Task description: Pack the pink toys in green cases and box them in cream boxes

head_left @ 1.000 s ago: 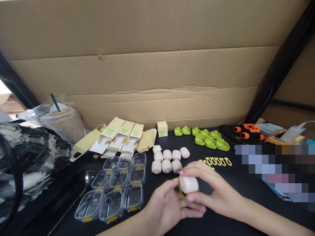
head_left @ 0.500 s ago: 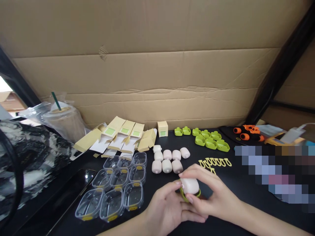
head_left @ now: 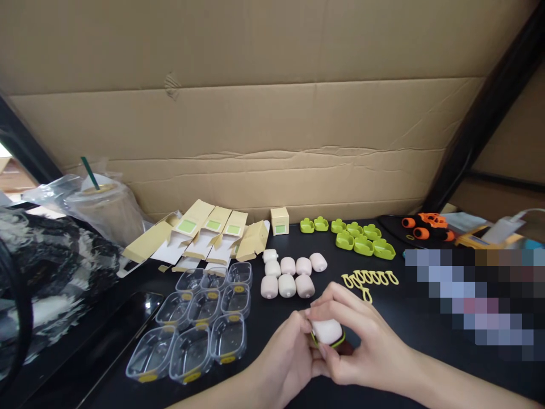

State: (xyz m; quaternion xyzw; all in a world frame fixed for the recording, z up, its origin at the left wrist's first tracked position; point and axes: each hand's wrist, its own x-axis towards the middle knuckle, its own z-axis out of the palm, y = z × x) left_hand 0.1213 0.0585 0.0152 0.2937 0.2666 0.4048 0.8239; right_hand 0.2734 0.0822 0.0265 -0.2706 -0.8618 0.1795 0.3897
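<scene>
My left hand (head_left: pixel 287 360) and my right hand (head_left: pixel 361 341) both grip one pale pink case (head_left: pixel 327 329) with a green cover (head_left: pixel 336 343) showing along its lower edge, low in the middle of the black table (head_left: pixel 426 335). Just behind my hands lie several more pink cases (head_left: pixel 289 275). Further back right sit several green covers (head_left: pixel 360 238), and several yellow loops (head_left: pixel 370 279) lie to the right of the pink cases.
Clear plastic trays (head_left: pixel 200 324) are grouped at left, flat paper boxes (head_left: pixel 204 236) and one folded box (head_left: pixel 280 220) behind them. A bagged iced drink (head_left: pixel 106 210), a phone (head_left: pixel 114 335), an orange tool (head_left: pixel 428 225) and a cardboard wall (head_left: pixel 272 113) ring the table.
Both hands have drawn the pink case slightly lower and closed more tightly around it; the green cover now sits tighter on its bottom edge.
</scene>
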